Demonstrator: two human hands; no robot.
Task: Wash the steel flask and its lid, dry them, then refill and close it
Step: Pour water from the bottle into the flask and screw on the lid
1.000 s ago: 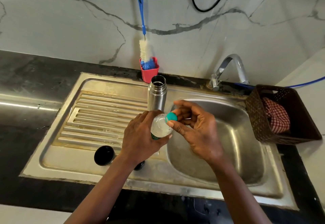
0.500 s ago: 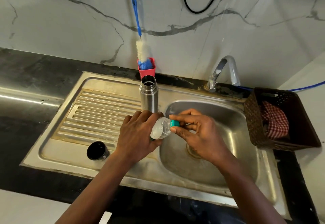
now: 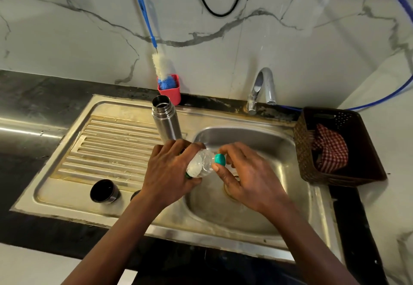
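At centre frame, the fingers (image 3: 228, 149) of the right hand (image 3: 248, 179) are pinching the teal cap (image 3: 220, 159) of a small clear bottle (image 3: 200, 165) — the left hand (image 3: 169, 173) is gripping its body, curled round it. Just above, the steel flask (image 3: 166, 121) is standing upright and uncapped on the drainboard (image 3: 116, 141) — its dark lid (image 3: 104, 191) is sitting at lower left, well apart.

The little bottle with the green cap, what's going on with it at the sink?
A person is working over the sink. The left hand grips a small clear bottle, and the right hand pinches its green cap, as if to twist it. The steel flask stands open and upright on the drainboard. Its dark lid sits apart, nearer the front edge. Nothing is being poured yet.
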